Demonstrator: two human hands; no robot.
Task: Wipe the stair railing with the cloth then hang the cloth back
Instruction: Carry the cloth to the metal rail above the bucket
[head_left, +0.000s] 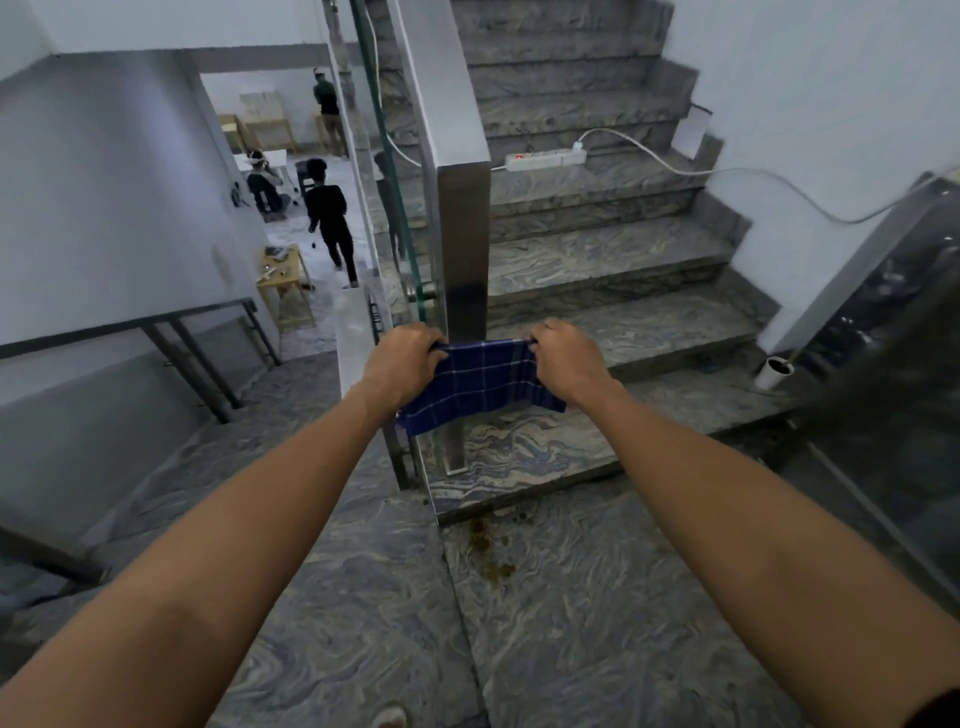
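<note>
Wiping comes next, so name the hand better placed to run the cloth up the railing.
Left, probably. Left hand grips the cloth on the railing side; right hand holds the stair-side end.

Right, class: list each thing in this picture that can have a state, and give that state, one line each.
cloth: spread between both hands, in front of the post
left hand: gripping the cloth's left corner
right hand: gripping the cloth's right corner
railing post: upright
power strip: red light on, plug in

blue cloth (white check lines), grey swirled marble stairs
</note>
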